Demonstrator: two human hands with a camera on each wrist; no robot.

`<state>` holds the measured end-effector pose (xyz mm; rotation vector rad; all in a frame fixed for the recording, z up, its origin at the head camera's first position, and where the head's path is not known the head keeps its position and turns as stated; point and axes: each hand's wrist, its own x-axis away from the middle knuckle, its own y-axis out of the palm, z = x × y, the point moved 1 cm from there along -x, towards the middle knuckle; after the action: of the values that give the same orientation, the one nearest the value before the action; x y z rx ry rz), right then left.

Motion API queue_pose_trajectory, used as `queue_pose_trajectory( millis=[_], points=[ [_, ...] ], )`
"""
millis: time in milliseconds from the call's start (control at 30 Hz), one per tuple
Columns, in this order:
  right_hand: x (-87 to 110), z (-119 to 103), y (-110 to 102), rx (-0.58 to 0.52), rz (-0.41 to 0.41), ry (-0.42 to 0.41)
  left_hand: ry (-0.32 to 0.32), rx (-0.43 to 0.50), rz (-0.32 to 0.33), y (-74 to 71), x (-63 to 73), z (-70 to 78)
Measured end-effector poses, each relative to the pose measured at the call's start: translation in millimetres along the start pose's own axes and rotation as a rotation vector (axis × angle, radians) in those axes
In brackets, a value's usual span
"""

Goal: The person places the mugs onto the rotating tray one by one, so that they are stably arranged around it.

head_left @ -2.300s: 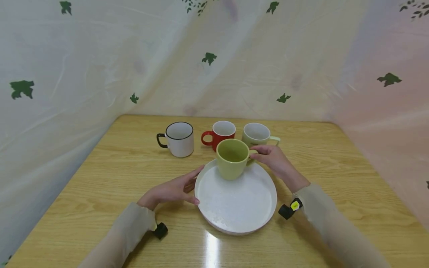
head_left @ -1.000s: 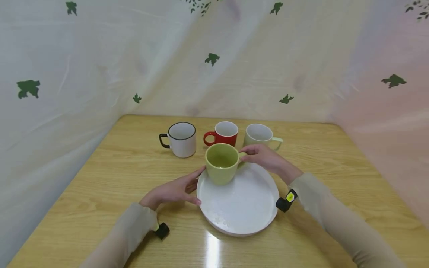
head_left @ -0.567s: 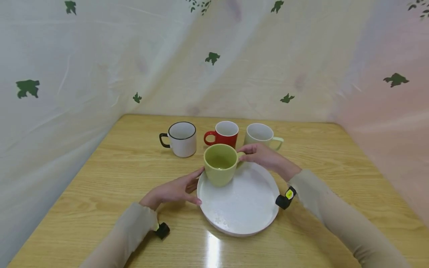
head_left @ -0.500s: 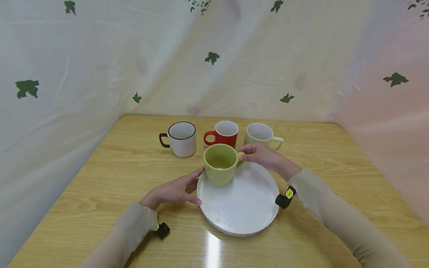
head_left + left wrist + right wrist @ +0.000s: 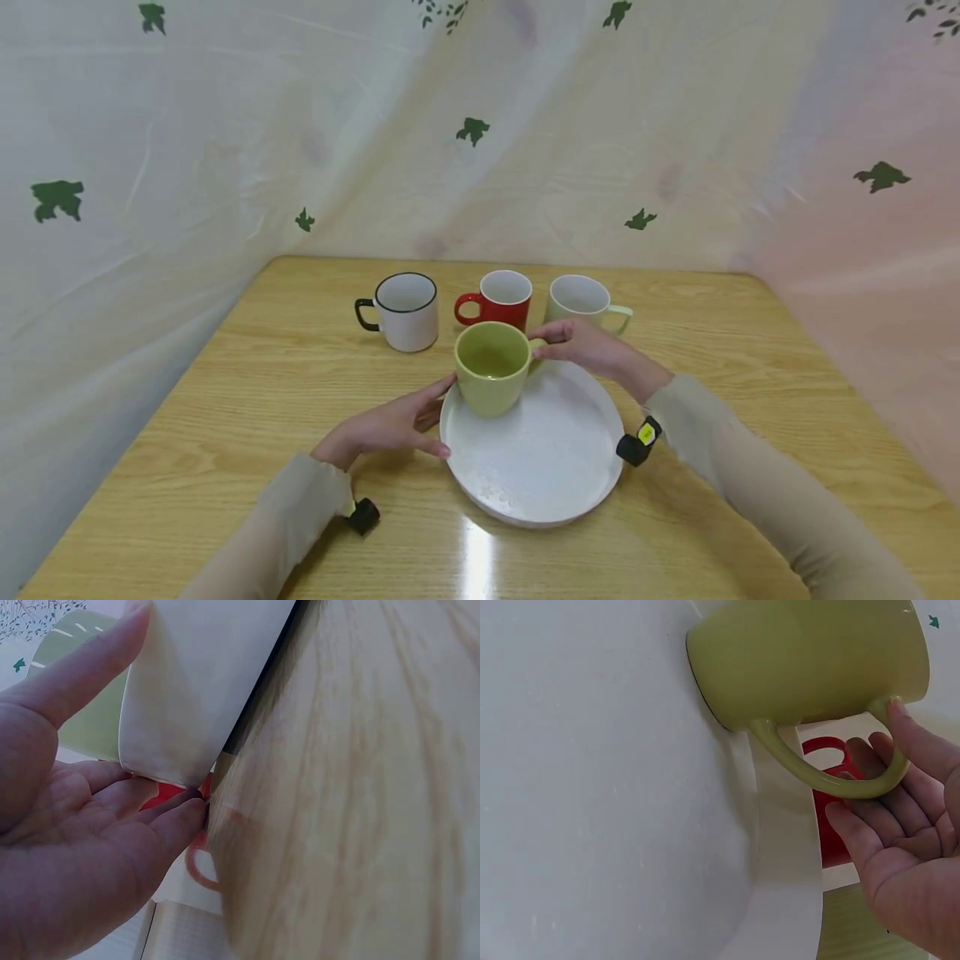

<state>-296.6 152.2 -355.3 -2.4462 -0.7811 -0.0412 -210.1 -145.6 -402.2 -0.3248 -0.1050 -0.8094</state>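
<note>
A yellow-green mug [image 5: 491, 371] stands upright on the round white tray [image 5: 536, 467], by its back left rim. My right hand [image 5: 596, 348] holds the mug's handle from the right. In the right wrist view the thumb lies on the handle [image 5: 840, 784] and the other fingers [image 5: 885, 817] are behind it. Beside the tray's left edge is my left hand [image 5: 386, 425], its thumb and fingers spread along the outer wall. The left wrist view shows the thumb [image 5: 97, 664] straight against that wall, with the fingers reaching toward its lower edge.
Behind the tray stand a white mug [image 5: 408, 321] with a black rim, a red mug [image 5: 506, 310] and a pale green mug [image 5: 573, 304]. The red and pale green ones sit close behind the held mug and right hand. Wooden table [image 5: 262, 375] surrounds the tray.
Over the earlier frames the right hand has moved the yellow-green mug left and slightly nearer on the tray. In the last half second it has stayed put. The left hand has kept its place.
</note>
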Motion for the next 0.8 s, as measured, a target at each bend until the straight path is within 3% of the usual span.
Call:
queue_pose_trajectory(
  millis=[433,800],
  points=[
    [17.2,3,-9,0.011,0.125,-0.056,0.001,-0.003,0.008,0.8,-0.8,0.8],
    [36.2,8,-24,0.017,0.225,-0.03,0.011,0.009,0.008,2.0,0.3,2.0]
  ],
)
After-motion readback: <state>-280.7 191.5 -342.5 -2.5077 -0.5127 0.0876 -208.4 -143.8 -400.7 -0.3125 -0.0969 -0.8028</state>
